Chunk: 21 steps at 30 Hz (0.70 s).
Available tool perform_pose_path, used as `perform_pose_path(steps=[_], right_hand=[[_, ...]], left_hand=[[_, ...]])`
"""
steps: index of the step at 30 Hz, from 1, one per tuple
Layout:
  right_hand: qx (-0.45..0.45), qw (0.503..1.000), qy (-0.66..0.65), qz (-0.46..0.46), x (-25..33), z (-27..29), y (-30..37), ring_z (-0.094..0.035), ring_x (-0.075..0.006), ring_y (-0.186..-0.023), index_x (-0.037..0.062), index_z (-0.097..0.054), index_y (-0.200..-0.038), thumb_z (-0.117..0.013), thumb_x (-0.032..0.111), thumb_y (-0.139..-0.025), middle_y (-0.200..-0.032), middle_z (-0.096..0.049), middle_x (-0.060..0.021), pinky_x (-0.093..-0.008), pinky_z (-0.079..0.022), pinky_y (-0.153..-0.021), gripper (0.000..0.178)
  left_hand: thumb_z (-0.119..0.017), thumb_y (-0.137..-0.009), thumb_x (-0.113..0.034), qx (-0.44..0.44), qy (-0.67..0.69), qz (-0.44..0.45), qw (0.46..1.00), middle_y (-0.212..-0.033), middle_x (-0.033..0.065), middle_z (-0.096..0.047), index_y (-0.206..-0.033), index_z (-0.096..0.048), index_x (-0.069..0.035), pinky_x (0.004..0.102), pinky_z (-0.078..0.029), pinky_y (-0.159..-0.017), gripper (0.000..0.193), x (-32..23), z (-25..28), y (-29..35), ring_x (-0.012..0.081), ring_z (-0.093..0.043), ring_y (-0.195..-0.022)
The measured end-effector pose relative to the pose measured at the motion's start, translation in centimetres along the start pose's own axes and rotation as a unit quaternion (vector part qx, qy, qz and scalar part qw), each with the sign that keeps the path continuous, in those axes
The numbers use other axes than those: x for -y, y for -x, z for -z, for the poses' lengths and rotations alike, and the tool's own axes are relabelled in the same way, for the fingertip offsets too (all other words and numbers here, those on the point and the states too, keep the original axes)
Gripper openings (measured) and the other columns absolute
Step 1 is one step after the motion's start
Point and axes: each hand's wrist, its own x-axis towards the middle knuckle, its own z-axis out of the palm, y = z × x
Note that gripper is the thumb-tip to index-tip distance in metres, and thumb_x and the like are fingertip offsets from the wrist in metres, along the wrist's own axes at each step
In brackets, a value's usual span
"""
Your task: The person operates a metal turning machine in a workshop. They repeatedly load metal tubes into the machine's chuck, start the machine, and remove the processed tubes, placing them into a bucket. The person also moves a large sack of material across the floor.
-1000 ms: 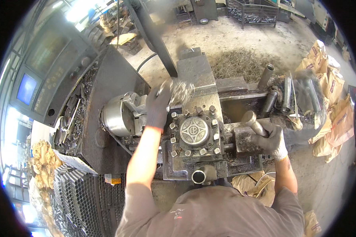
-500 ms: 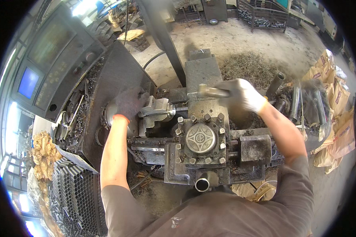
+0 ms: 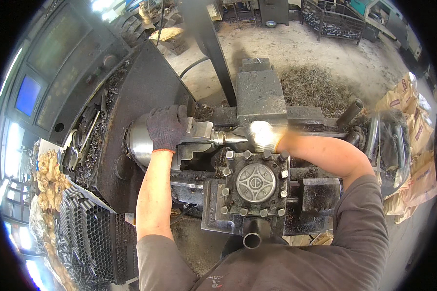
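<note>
My left hand [image 3: 167,127], in a dark knitted glove, lies over the top of the lathe chuck [image 3: 140,140], its fingers curled over beside the stepped jaws [image 3: 199,131]. A round metal fitting [image 3: 219,138] sits at the front of the jaws. My right hand [image 3: 264,137], in a glove with a pale back, is closed round a metal rod-like piece [image 3: 235,138]. The piece points left, in line with the chuck, and its end meets or nearly meets the fitting. My palm hides the rest of it. Just nearer stands the square tool post [image 3: 256,183], ringed with bolts.
A control panel with a blue screen [image 3: 28,95] stands at the left. Stacked metal tubes [image 3: 85,218] fill the lower left. Metal shavings [image 3: 310,82] are heaped behind the lathe. Paper sacks [image 3: 417,145] line the right side, and a wire cage [image 3: 335,22] stands far back.
My right hand has moved left and nearer, bringing the metal piece in line with the chuck. My left hand stays on the chuck. The whole view has shifted slightly.
</note>
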Motion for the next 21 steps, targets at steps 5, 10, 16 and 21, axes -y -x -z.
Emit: perform_pose_path(steps=[5, 10, 16, 21], right_hand=[[0.003, 1.000, -0.010, -0.014, 0.8, 0.6, -0.5, -0.073, -0.0365, -0.095, 0.0145, -0.073, -0.117, -0.074, 0.040, -0.089, -0.100, -0.076, -0.0167, -0.0478, -0.056, -0.083, 0.037], [0.025, 0.998, -0.042, -0.025, 0.8, 1.2, -1.1, -0.074, -0.0375, -0.088, 0.0092, -0.075, -0.109, -0.072, 0.039, -0.090, -0.092, -0.076, -0.0179, -0.0480, -0.056, -0.080, 0.035], [0.138, 0.969, -0.160, -0.131, 1.6, 3.1, -2.0, -0.070, -0.0263, -0.087, 0.0072, -0.075, -0.120, -0.076, 0.041, -0.092, -0.094, -0.076, -0.0134, -0.0440, -0.055, -0.082, 0.044], [0.162, 0.946, -0.234, -0.156, 1.2, 3.5, -1.8, -0.070, -0.0212, -0.085, 0.0067, -0.076, -0.125, -0.075, 0.038, -0.092, -0.095, -0.077, -0.0089, -0.0394, -0.054, -0.079, 0.046]], left_hand=[[-0.058, -0.100, -0.035, 0.058, 0.008, 0.010, 0.998, -0.087, 0.0179, -0.074, -0.087, -0.075, -0.007, 0.0511, -0.052, -0.083, 0.035, -0.2, 0.4, -0.3, 0.0401, -0.071, -0.085], [-0.056, -0.100, -0.035, 0.056, -0.008, 0.018, 0.998, -0.085, 0.0154, -0.075, -0.085, -0.075, -0.009, 0.0504, -0.052, -0.088, 0.036, -0.1, 0.2, -0.2, 0.0369, -0.072, -0.084], [-0.055, -0.100, -0.036, 0.015, 0.004, 0.005, 1.000, -0.085, 0.0153, -0.075, -0.084, -0.076, -0.009, 0.0504, -0.052, -0.090, 0.038, 0.2, -0.6, 0.1, 0.0360, -0.072, -0.084], [-0.055, -0.100, -0.037, 0.025, -0.004, 0.013, 1.000, -0.085, 0.0161, -0.075, -0.083, -0.075, -0.008, 0.0502, -0.052, -0.090, 0.039, 0.2, -0.6, 0.0, 0.0367, -0.073, -0.084]])
